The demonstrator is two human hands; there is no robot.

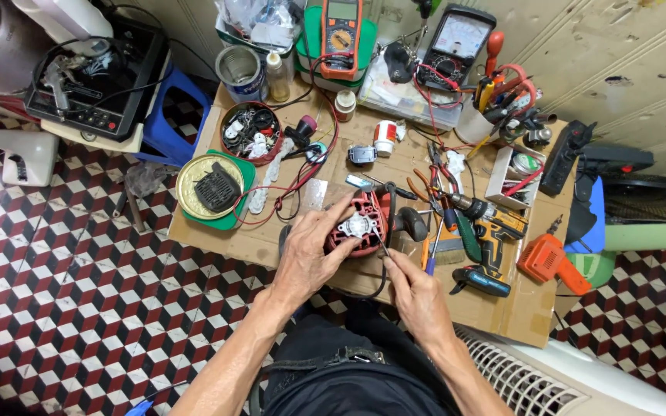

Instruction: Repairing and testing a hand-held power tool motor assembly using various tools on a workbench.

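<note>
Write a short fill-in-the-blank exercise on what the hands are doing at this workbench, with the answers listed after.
1. The left hand holds a round motor housing coloured ____.
2. The right hand pokes at it with a thin ____.
3. The round gold tin lid lies to the ____ of the housing.
4. The orange multimeter stands at the table's ____ edge.

Answers: red; probe; left; far

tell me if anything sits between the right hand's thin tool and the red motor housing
Nothing visible does. The right hand holds a thin tool whose tip already reaches the red motor housing, which the left hand grips.
</note>
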